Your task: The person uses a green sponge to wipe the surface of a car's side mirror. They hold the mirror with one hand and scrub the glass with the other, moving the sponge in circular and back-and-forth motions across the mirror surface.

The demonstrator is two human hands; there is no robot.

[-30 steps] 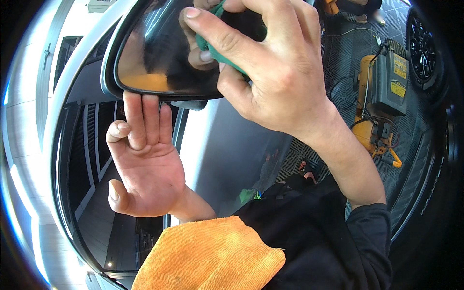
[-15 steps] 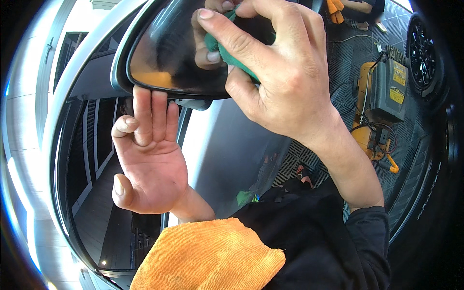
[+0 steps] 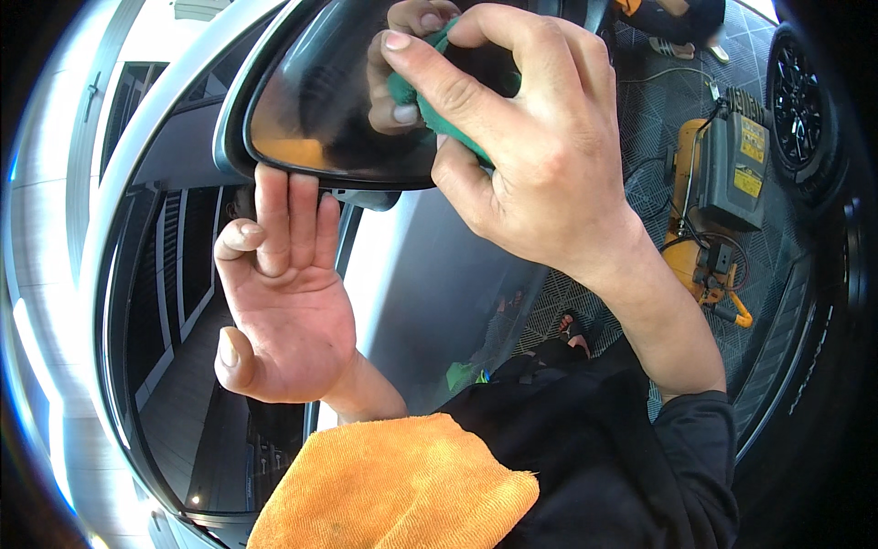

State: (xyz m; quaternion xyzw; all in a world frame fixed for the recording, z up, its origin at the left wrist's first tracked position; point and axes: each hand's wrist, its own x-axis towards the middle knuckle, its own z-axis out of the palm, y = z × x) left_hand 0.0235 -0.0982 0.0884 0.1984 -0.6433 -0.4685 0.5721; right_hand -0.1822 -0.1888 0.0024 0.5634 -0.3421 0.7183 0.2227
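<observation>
A car's side mirror [image 3: 334, 101] with dark, shiny glass fills the top middle. My right hand [image 3: 549, 165] is closed on a green cloth [image 3: 450, 123] and holds it against the glass, where fingers and cloth are reflected. Most of the cloth is hidden behind the fingers. Below the mirror my left hand [image 3: 293, 311] is palm up and open, its longer fingertips at the lower rim of the housing and its thumb apart. An orange cloth [image 3: 393, 485] lies over the front of my dark top at the bottom.
The car's side window [image 3: 197, 320] and door panel [image 3: 439, 265] lie beneath my arms. On the right, a grey and orange machine [image 3: 736, 174] stands on grated flooring beside a black wheel [image 3: 797, 105]. Another person's shoes [image 3: 672, 48] show at the top right.
My right hand and the green cloth have barely shifted on the glass. My left hand stays under the mirror. The other person's orange item has moved up toward the picture's edge.
</observation>
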